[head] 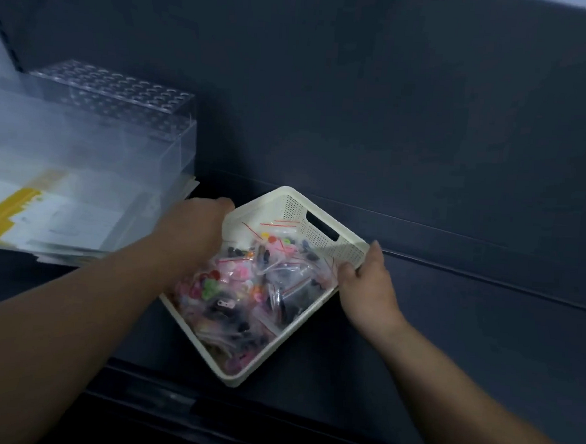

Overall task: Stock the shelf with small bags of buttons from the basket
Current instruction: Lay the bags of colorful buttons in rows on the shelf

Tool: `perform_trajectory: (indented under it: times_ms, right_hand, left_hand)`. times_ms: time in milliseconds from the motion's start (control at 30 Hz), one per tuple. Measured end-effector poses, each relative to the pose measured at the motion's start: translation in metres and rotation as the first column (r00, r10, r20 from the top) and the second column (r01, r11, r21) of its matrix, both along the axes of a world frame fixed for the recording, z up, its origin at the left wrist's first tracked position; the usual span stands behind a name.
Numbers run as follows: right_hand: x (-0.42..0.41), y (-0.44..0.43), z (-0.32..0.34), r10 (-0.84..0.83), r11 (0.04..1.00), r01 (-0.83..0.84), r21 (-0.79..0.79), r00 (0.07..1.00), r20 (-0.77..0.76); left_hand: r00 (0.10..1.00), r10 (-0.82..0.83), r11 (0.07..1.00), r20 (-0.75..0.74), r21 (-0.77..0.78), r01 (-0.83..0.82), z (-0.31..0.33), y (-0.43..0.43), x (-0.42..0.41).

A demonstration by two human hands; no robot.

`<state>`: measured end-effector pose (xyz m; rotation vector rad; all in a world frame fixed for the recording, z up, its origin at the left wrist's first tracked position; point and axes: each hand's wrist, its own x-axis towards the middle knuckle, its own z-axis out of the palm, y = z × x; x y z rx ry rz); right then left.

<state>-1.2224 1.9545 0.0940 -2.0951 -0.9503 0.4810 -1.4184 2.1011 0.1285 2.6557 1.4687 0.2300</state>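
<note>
A cream plastic basket (322, 223) with perforated walls and a handle slot rests on a dark shelf surface (466, 335), turned diagonally. It is filled with several small clear zip bags of coloured buttons (246, 287). My left hand (195, 229) grips the basket's left rim, fingers curled over the edge. My right hand (367, 281) holds the basket's right corner, thumb inside the rim and fingers outside. The picture is somewhat blurred.
A clear acrylic box (94, 134) with a perforated top stands at the left, over flat papers with a yellow strip (7, 207). A dark back wall (395, 91) rises behind the basket. A lower dark ledge (204, 415) runs along the bottom.
</note>
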Motion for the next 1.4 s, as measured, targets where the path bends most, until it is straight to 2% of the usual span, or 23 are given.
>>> perform_trajectory:
  times_ms: [233,467,567,600,667,733,800,867,933,1067,1167,1300,1400]
  right_hand:
    - [0.026,0.048,0.019,0.217,0.973,-0.194,-0.121,0.952,0.217]
    - [0.033,0.062,0.021,0.307,0.951,-0.269,-0.154,0.885,0.35]
    - [0.023,0.05,0.023,0.328,0.944,-0.313,-0.108,0.838,0.436]
    - [0.019,0.045,0.024,0.34,0.938,-0.336,-0.091,0.828,0.446]
    - [0.011,0.035,0.027,0.379,0.918,-0.39,-0.073,0.808,0.45]
    - [0.006,0.026,0.027,0.406,0.903,-0.425,-0.059,0.8,0.441]
    - [0.004,0.02,0.027,0.409,0.9,-0.434,-0.04,0.807,0.426]
    - [0.004,0.015,0.027,0.408,0.899,-0.438,-0.029,0.809,0.424]
    - [0.004,0.012,0.028,0.409,0.897,-0.441,-0.027,0.805,0.43]
    - [0.004,0.009,0.029,0.412,0.891,-0.454,0.001,0.81,0.416]
    - [0.004,0.008,0.032,0.416,0.886,-0.463,0.027,0.819,0.395]
    - [0.004,0.008,0.04,0.406,0.882,-0.46,0.101,0.851,0.333]
    - [0.005,0.008,0.047,0.402,0.875,-0.462,0.144,0.86,0.315]
  left_hand:
    - [0.981,0.092,0.996,0.173,-0.025,-0.089,-0.014,-0.022,-0.026]
    - [0.971,0.099,0.995,0.219,-0.012,-0.099,-0.016,-0.037,-0.033]
    - [0.971,0.026,0.993,0.237,0.102,-0.051,-0.008,-0.044,-0.023]
    - [0.969,-0.009,0.995,0.245,0.095,-0.015,-0.003,-0.047,-0.017]
    - [0.963,-0.066,0.996,0.261,-0.035,0.078,0.002,-0.055,-0.003]
    - [0.979,-0.091,0.966,0.185,-0.223,0.132,0.001,-0.059,0.008]
    - [0.995,-0.094,0.935,0.021,-0.342,0.096,-0.006,-0.058,0.013]
    - [0.994,-0.081,0.937,-0.073,-0.345,0.051,-0.014,-0.056,0.014]
    - [0.995,-0.055,0.945,-0.08,-0.326,0.026,-0.018,-0.054,0.014]
    - [0.998,-0.004,0.899,0.058,-0.437,0.029,-0.016,-0.05,0.013]
    - [0.978,0.05,0.898,0.2,-0.437,0.043,-0.007,-0.048,0.01]
    - [0.887,0.174,0.9,0.427,-0.435,0.034,0.01,-0.048,0.01]
    - [0.804,0.289,0.864,0.52,-0.503,0.014,0.023,-0.045,0.01]
